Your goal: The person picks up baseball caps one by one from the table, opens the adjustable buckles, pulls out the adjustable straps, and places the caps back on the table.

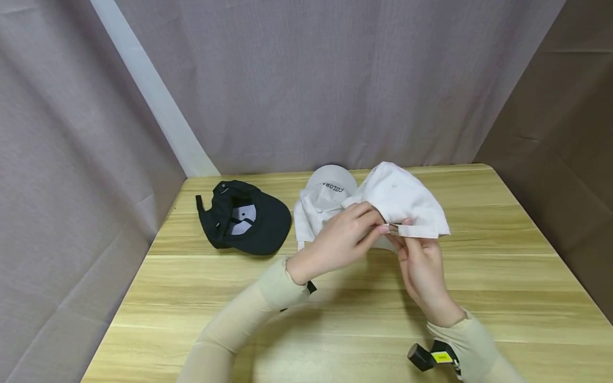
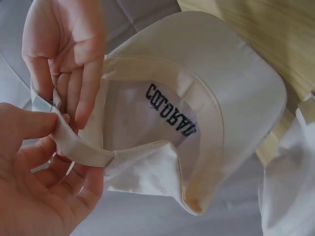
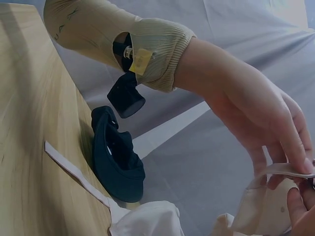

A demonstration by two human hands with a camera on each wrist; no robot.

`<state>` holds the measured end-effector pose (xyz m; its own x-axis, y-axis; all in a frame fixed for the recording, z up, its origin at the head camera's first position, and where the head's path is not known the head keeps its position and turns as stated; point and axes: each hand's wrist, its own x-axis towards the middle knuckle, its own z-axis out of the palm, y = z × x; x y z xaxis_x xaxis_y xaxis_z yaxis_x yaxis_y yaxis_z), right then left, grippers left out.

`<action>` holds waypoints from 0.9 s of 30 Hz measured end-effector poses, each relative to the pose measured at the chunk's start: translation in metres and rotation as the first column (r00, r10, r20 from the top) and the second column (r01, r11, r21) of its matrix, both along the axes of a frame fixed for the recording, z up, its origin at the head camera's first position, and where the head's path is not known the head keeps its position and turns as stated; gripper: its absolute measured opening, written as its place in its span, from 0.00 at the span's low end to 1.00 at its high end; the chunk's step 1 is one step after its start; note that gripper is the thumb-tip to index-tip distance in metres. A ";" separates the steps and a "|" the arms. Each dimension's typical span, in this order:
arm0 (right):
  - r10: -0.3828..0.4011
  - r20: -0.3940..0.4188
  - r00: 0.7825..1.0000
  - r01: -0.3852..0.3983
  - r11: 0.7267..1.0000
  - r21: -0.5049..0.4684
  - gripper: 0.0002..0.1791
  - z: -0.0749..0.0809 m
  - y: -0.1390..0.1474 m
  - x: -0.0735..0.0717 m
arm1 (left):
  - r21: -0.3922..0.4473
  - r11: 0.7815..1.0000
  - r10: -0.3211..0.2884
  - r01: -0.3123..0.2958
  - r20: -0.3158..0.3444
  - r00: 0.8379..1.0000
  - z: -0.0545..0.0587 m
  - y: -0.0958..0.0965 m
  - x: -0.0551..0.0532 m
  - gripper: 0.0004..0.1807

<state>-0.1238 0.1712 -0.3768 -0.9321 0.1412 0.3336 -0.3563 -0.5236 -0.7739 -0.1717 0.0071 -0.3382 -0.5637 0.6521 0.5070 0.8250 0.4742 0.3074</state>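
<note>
A white baseball cap (image 1: 402, 197) is held up over the table by both hands, its back strap (image 1: 419, 231) facing me. My left hand (image 1: 342, 239) pinches the end of that strap at the metal buckle (image 1: 394, 229) between thumb and fingers. Below the strap, my right hand (image 1: 423, 266) grips the band, its thumb by the buckle and its fingers partly hidden. Dark lettering (image 2: 171, 110) shows inside the crown in the left wrist view, with the brim pointing away from the hands.
Behind the left hand lies a second white cap (image 1: 306, 218), its loose strap (image 3: 74, 169) extending over the wooden table (image 1: 191, 314). Left of it a black cap (image 1: 270, 226) rests with its inside showing. Grey curtains (image 1: 335, 80) enclose the back and sides.
</note>
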 end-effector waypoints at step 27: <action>-0.024 0.022 0.999 0.023 0.998 0.062 0.11 -0.003 -0.001 0.002 | 0.004 0.999 -0.035 0.035 -0.005 0.999 0.002 0.003 0.003 0.07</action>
<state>-0.1217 0.1705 -0.3793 -0.9362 0.1427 0.3212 -0.3499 -0.4663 -0.8125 -0.1687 0.0097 -0.3364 -0.5385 0.6693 0.5119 0.8423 0.4442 0.3052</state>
